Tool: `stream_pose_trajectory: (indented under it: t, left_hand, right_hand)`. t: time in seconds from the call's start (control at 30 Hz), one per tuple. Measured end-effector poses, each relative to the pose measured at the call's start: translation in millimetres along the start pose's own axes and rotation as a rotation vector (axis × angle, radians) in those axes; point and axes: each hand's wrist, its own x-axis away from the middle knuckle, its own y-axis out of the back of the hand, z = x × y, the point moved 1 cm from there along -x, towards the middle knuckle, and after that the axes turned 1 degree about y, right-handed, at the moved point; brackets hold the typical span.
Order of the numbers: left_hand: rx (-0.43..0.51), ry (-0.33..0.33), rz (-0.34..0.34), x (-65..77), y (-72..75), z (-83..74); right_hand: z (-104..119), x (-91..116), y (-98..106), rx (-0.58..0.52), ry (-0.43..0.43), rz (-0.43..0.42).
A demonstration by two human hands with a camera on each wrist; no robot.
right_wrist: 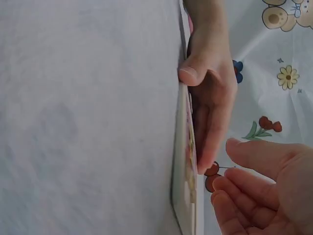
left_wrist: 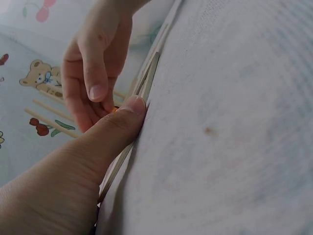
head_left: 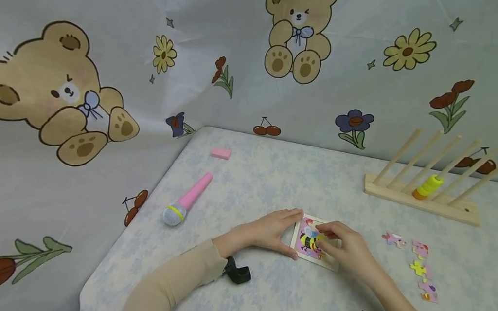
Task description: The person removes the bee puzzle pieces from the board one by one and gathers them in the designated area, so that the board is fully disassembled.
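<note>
A small wooden-framed jigsaw puzzle [head_left: 309, 243] with a bee picture lies flat on the table in the head view; the right part of its tray shows bare wood. My left hand [head_left: 269, 229] holds its left side, the thumb at the near edge and the fingers at the far corner. In the left wrist view, that thumb [left_wrist: 122, 120] presses on the frame's edge. Over the puzzle's right side hovers my right hand [head_left: 349, 249], fingers loosely bent. The right wrist view shows a gap between its thumb [right_wrist: 257, 154] and fingers, with nothing held.
Several loose jigsaw pieces [head_left: 418, 267] lie to the right of the puzzle. At the back right stands a wooden peg rack [head_left: 421, 203] with yellow and orange rings [head_left: 428, 186] on one peg. A pink toy microphone [head_left: 188, 199] and a pink block [head_left: 221, 153] lie at the left.
</note>
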Motion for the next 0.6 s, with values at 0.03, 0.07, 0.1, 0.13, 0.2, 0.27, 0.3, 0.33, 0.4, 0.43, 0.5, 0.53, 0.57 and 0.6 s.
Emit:
stream_pose_trajectory:
  t: [0.03,0.07,0.1,0.13,0.2,0.27,0.3,0.33,0.4,0.43,0.5,0.53,0.57,0.6]
  left_hand:
    - [0.003,-0.006,-0.002,-0.2,0.1,-0.2]
    - [0.007,-0.009,-0.002,-0.3,0.2,-0.4]
    - [0.011,-0.013,-0.002,-0.3,0.1,-0.6]
    - [0.008,-0.015,-0.003,-0.3,-0.4,-0.6]
    - [0.008,-0.019,-0.003,-0.1,-0.8,-0.7]
    - [0.006,-0.020,-0.003,0.0,-1.0,-0.8]
    - [0.006,-0.021,-0.004,0.1,-1.0,-0.8]
    - [0.003,-0.023,-0.005,0.1,-0.9,-0.8]
    - [0.002,-0.021,-0.006,0.2,-0.6,-0.9]
    - [0.002,-0.020,-0.007,0.2,-0.4,-0.9]
    - [0.001,-0.019,-0.009,-0.1,-0.1,-0.8]
    - [0.003,-0.020,-0.010,0.1,-0.2,-0.8]
    - [0.004,-0.019,-0.011,0.2,-0.2,-0.7]
    - [0.004,-0.020,-0.011,0.2,0.0,-0.8]
  right_hand:
    - [-2.0,-0.8,-3.2,-0.006,-0.009,0.005]
    - [-4.0,-1.2,-5.9,-0.007,-0.017,0.006]
    - [-6.3,-1.2,-8.7,-0.007,-0.022,0.004]
    - [-8.5,-1.0,-11.1,0.003,-0.023,-0.003]
    - [-12.4,-0.3,-15.3,0.039,-0.003,-0.022]
    - [-14.8,0.4,-18.1,0.069,0.023,-0.045]
    - [-15.6,0.7,-19.3,0.080,0.038,-0.055]
    - [-16.3,0.9,-20.1,0.091,0.051,-0.065]
    - [-16.9,1.2,-20.6,0.097,0.067,-0.081]
    - [-17.0,1.1,-20.5,0.097,0.069,-0.089]
    - [-17.5,0.8,-19.9,0.095,0.069,-0.098]
    - [-17.8,1.0,-19.8,0.094,0.068,-0.099]
    - [-18.0,1.0,-19.8,0.093,0.068,-0.100]
    - [-18.4,1.0,-19.7,0.093,0.069,-0.100]
